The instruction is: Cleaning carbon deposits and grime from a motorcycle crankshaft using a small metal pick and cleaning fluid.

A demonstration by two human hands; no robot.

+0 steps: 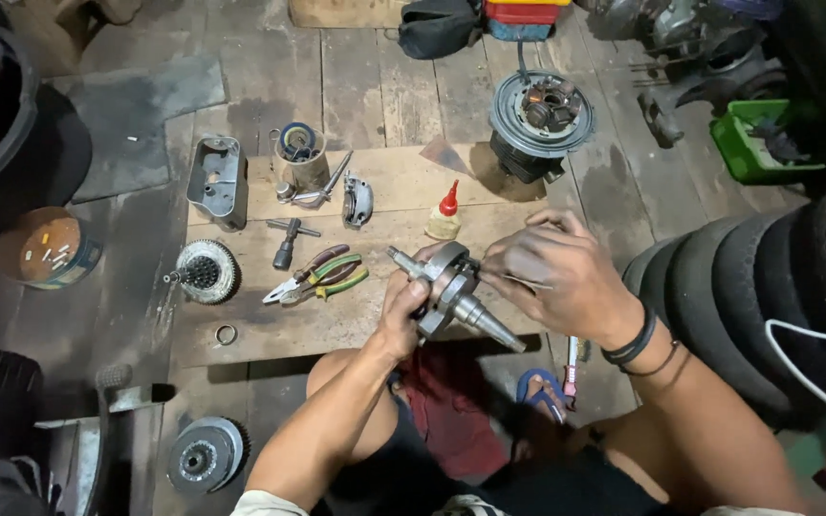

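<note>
My left hand (pixel 402 311) grips a steel crankshaft (pixel 451 291), holding it tilted above a wooden board (pixel 336 320), one shaft end pointing up-left and the other down-right. My right hand (pixel 552 272) hovers over the crank webs and pinches a thin metal strip or pin whose tip sticks out to the right. A black band circles my right wrist. My knees and a red cloth show below the hands.
On the board lie pliers (pixel 317 277), a T-handle tool (pixel 289 239), a small glue bottle with a red cap (pixel 445 215), a cup (pixel 300 158) and a metal cover (pixel 217 180). A clutch gear (pixel 203 272), a stator assembly (pixel 539 115), tyres (pixel 767 287) and a green tray (pixel 757 143) surround it.
</note>
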